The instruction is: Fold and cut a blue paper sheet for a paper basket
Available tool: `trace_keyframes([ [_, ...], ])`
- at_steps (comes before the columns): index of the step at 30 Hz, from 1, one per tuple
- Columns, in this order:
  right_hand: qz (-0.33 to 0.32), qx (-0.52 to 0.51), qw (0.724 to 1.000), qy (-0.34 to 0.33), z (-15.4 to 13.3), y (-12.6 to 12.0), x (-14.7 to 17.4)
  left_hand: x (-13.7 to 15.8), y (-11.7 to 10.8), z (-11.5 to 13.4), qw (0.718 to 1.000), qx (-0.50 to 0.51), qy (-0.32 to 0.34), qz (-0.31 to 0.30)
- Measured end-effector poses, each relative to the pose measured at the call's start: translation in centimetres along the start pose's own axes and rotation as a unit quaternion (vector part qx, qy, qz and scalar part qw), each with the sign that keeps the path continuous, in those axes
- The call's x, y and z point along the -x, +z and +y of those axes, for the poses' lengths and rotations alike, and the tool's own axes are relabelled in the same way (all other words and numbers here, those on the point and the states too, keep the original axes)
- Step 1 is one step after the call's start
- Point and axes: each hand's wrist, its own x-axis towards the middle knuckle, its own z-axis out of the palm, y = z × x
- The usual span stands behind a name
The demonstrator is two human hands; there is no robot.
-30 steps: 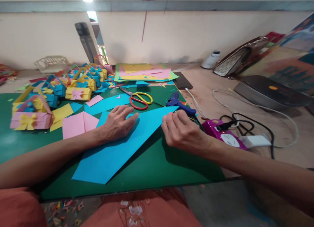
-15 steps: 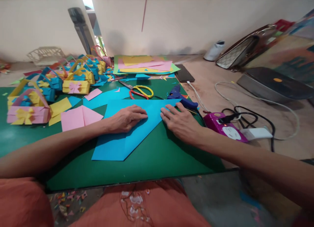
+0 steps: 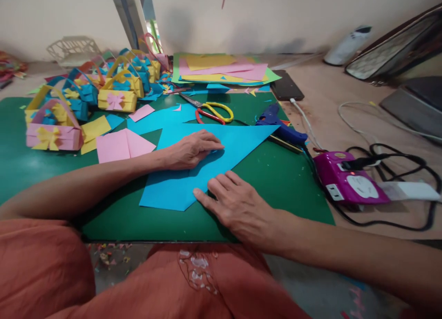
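Blue paper [image 3: 188, 183] lies on the green mat [image 3: 283, 190] in the head view, in front of the scissors [image 3: 198, 104], its far right point reaching toward the glue gun [image 3: 288, 132]. For a crisp crease along the slanting right edge, it would seem best to keep the sheet pinned and run firm, even pressure along that edge. The left hand [image 3: 191, 149] rests palm down across the sheet, fingers extended close together and pointing right, gripping nothing. The right hand [image 3: 233, 201] is palm down at the slanted edge, loosely open, fingers slightly bent and thumb spread toward the left, pinching nothing; how hard it presses cannot be told.
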Motion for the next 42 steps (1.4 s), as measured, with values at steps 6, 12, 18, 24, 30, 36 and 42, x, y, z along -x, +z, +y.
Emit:
trace_keyframes([
  [6, 0.043, -0.022, 0.998, -0.044, -1.5, 0.2, -0.9, -0.2, 0.0, 0.0, 1.000, 0.012, -0.009, -0.002],
  [12, 0.046, -0.044, 0.996, -0.057, -2.2, -0.1, -1.5, -0.1, 0.1, 0.1, 1.000, 0.006, -0.006, 0.005],
  [18, 0.044, -0.067, 0.993, -0.082, -2.6, -0.2, -1.9, 0.0, 0.5, 0.0, 1.000, 0.015, 0.006, 0.026],
  [24, 0.048, -0.048, 0.996, -0.050, -1.2, 0.5, -0.9, 0.3, 0.5, 0.0, 0.996, 0.067, -0.001, 0.053],
  [30, -0.092, 0.095, 0.975, 0.178, 4.3, -0.2, 1.3, 0.5, 0.9, -0.5, 0.996, 0.068, -0.001, 0.061],
  [36, -0.102, 0.138, 0.941, 0.293, 8.8, -0.6, 2.0, 0.3, 0.3, 0.9, 1.000, -0.003, 0.013, 0.000],
  [42, -0.076, 0.098, 0.944, 0.305, 9.5, -3.2, 0.0, 1.6, 0.7, 4.3, 0.988, -0.129, 0.048, -0.074],
])
